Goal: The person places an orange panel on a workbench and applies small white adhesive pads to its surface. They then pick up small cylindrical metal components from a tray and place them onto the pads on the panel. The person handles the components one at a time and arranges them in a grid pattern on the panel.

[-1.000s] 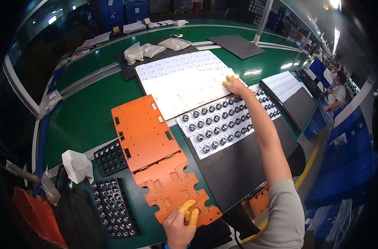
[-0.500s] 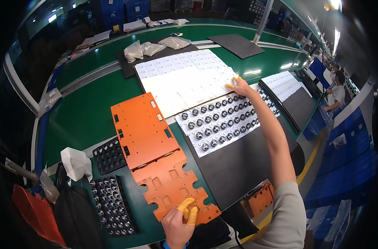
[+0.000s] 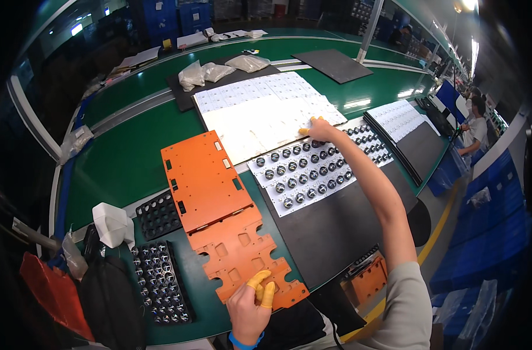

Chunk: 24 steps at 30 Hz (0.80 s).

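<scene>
Right hand (image 3: 316, 129) at the white sheets (image 3: 254, 125), grip unclear; left hand (image 3: 249, 306), fingertips slightly apart, at the notched orange plate (image 3: 233, 256); a low sweep could knock the black round parts (image 3: 288, 203)

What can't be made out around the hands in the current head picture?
All in the head view:
Orange plate: part of its near edge is covered by the left hand.
Right hand: whether its fingertips press on the white sheets is too small to judge.
White sheets, front part: fine detail is lost to glare.
Round black parts: some are hidden by the right forearm.
Plastic bags: contents obscured by cloudy plastic.
</scene>
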{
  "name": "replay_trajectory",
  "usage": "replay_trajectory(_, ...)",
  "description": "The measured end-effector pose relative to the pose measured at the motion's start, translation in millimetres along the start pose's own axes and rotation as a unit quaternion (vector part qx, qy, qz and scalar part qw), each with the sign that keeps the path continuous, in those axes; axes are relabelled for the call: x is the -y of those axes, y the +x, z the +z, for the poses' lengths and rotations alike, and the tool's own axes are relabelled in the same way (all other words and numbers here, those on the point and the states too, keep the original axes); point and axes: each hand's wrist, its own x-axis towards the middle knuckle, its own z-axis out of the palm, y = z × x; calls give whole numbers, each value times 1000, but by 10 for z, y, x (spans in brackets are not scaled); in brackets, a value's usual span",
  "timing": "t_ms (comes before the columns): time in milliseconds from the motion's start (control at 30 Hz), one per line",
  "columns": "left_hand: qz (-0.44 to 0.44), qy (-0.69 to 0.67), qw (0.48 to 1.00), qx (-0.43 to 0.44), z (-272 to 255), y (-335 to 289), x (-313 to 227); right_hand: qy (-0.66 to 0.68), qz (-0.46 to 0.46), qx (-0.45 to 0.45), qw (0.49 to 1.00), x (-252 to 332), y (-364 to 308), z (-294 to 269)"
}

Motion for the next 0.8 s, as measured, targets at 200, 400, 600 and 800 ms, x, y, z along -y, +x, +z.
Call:
replay_trajectory(200,-3,9,1000,6,6,8,-38,-20,48,-70,996,73,332,434)
replay_trajectory(400,-15,-1,1000,6,-12,-1,-40,37,-67,-101,992,658,125,326)
replay_trajectory(600,15,-1,1000,3,-3,-14,11,62,-158,-86,982,690,90,217)
replay_trajectory(800,38,-46,998,-24,11,-4,18,34,-195,-120,973,679,68,204)
